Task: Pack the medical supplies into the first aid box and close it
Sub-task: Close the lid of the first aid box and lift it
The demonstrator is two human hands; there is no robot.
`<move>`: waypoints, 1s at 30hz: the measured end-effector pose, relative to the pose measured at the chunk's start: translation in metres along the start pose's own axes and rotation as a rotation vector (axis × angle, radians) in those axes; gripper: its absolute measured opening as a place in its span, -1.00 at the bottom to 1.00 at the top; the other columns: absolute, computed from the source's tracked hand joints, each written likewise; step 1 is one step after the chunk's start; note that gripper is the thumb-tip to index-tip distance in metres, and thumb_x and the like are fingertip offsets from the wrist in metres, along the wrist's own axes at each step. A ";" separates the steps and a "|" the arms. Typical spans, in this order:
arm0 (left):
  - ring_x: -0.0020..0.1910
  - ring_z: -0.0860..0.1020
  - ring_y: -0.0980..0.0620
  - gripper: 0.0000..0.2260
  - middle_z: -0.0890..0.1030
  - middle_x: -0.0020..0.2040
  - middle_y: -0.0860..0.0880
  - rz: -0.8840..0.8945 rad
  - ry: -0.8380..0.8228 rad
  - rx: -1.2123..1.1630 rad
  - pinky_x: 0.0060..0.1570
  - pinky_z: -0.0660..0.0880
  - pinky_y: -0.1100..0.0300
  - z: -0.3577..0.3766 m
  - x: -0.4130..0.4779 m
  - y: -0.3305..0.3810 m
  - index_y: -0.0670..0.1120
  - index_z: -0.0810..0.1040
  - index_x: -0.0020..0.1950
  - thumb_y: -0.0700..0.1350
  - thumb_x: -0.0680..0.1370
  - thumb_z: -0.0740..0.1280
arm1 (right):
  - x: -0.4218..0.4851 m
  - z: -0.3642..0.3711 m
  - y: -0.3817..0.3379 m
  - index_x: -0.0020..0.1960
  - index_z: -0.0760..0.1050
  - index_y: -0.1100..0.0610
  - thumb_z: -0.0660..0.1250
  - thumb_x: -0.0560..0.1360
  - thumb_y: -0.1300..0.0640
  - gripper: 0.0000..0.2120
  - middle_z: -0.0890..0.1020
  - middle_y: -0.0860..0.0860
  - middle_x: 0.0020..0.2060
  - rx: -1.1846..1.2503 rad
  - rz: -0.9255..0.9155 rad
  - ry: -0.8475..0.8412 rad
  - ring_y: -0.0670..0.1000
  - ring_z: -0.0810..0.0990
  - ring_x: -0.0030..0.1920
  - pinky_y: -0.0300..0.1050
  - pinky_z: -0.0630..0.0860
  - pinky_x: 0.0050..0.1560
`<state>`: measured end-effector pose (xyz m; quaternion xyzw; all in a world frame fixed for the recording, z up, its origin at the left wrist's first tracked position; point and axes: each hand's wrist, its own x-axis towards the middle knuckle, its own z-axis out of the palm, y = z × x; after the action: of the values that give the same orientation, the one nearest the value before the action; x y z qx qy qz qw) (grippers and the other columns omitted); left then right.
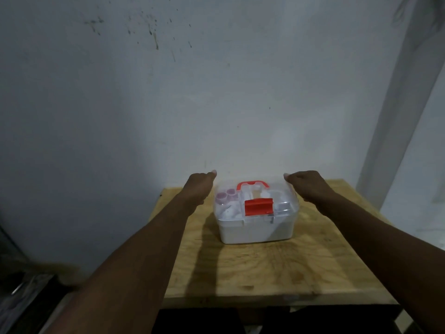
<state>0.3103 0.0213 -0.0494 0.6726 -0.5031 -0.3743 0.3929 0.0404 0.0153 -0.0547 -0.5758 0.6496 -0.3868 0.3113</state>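
The left hand and the right hand flank the far corners of the box top, one on each side. Each has its thumb pointing in at the corner and its fingers curled out of sight behind the knuckles, so I cannot tell whether either hand grips the plastic, presses on it or only hovers just beside it. The wooden table carries a single thing, the first aid box, which stands nearer the far edge than the near one and roughly midway between the left and right edges. Its white base sits flat, and the clear lid lies down over it, so the box looks covered. The red latch at the front middle seems to stand up against the lid rather than folded down over the base, though the blur leaves that uncertain. The red handle lies on top toward the far side. Through the lid the medical supplies show as pale shapes, with some pink-capped containers in the far left corner. Nothing loose lies on the table, so packing looks finished. What seems left is seating the lid fully and snapping the latch.
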 end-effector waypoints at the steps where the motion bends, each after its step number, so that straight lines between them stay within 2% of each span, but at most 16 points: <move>1: 0.24 0.53 -0.12 -0.56 0.54 0.40 -0.15 0.077 0.060 0.072 0.29 0.45 0.02 0.004 -0.001 0.000 -0.15 0.50 0.38 0.14 0.68 0.16 | -0.002 0.003 0.002 0.19 0.59 0.21 0.23 0.58 -0.06 -0.60 0.62 0.13 0.19 -0.100 -0.090 0.054 0.14 0.58 0.14 0.09 0.51 0.20; 3: 0.33 0.49 -0.07 -0.55 0.44 0.50 -0.13 0.240 0.156 0.211 0.31 0.40 0.09 0.015 -0.006 -0.002 -0.11 0.43 0.48 0.12 0.69 0.14 | -0.004 0.012 0.006 0.30 0.53 0.17 0.19 0.59 -0.10 -0.56 0.58 0.11 0.29 -0.230 -0.275 0.139 0.13 0.54 0.27 0.07 0.43 0.31; 5: 0.49 0.37 -0.11 -0.53 0.35 0.56 -0.12 0.356 0.184 0.308 0.44 0.32 0.00 0.027 -0.007 -0.007 -0.06 0.36 0.54 0.12 0.69 0.14 | -0.005 0.022 0.011 0.34 0.50 0.13 0.16 0.60 -0.12 -0.55 0.53 0.09 0.36 -0.272 -0.398 0.150 0.11 0.46 0.36 0.08 0.37 0.38; 9: 0.59 0.21 -0.13 -0.51 0.24 0.62 -0.10 0.415 0.079 0.444 0.53 0.20 -0.06 0.046 -0.006 -0.020 -0.03 0.29 0.59 0.12 0.69 0.13 | -0.011 0.039 0.023 0.37 0.47 0.09 0.06 0.56 -0.17 -0.47 0.48 0.08 0.40 -0.334 -0.464 0.071 0.08 0.38 0.44 0.10 0.30 0.44; 12: 0.60 0.21 -0.09 -0.53 0.23 0.63 -0.07 0.417 0.059 0.446 0.51 0.20 0.00 0.053 -0.006 -0.030 -0.01 0.30 0.58 0.10 0.68 0.16 | -0.014 0.045 0.030 0.40 0.45 0.07 0.02 0.57 -0.14 -0.47 0.46 0.05 0.42 -0.394 -0.484 0.108 0.06 0.34 0.46 0.03 0.24 0.45; 16: 0.55 0.29 -0.07 -0.55 0.30 0.59 -0.05 0.449 0.092 0.393 0.47 0.27 0.04 0.054 -0.003 -0.035 -0.02 0.36 0.54 0.06 0.67 0.21 | -0.013 0.047 0.034 0.39 0.45 0.06 0.00 0.58 -0.13 -0.48 0.47 0.04 0.41 -0.446 -0.514 0.144 0.06 0.35 0.45 -0.01 0.24 0.43; 23: 0.48 0.38 -0.08 -0.55 0.30 0.57 -0.01 0.421 0.074 0.399 0.39 0.44 -0.06 0.054 -0.001 -0.036 0.06 0.34 0.53 0.12 0.64 0.22 | -0.022 0.037 0.028 0.43 0.37 -0.09 -0.09 0.48 -0.38 -0.33 0.29 -0.03 0.52 -0.527 -0.524 0.100 0.03 0.11 0.56 0.20 0.13 0.45; 30: 0.46 0.39 -0.09 -0.55 0.31 0.56 -0.01 0.436 0.084 0.386 0.40 0.43 -0.06 0.054 0.000 -0.038 0.04 0.36 0.52 0.10 0.64 0.23 | -0.040 0.034 0.039 0.47 0.30 -0.09 0.00 0.42 -0.46 -0.26 0.28 -0.01 0.52 -0.577 -0.618 0.069 0.06 0.13 0.55 0.17 0.11 0.46</move>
<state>0.2769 0.0202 -0.1063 0.6260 -0.6808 -0.1503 0.3494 0.0551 0.0514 -0.1066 -0.7937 0.5382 -0.2831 -0.0151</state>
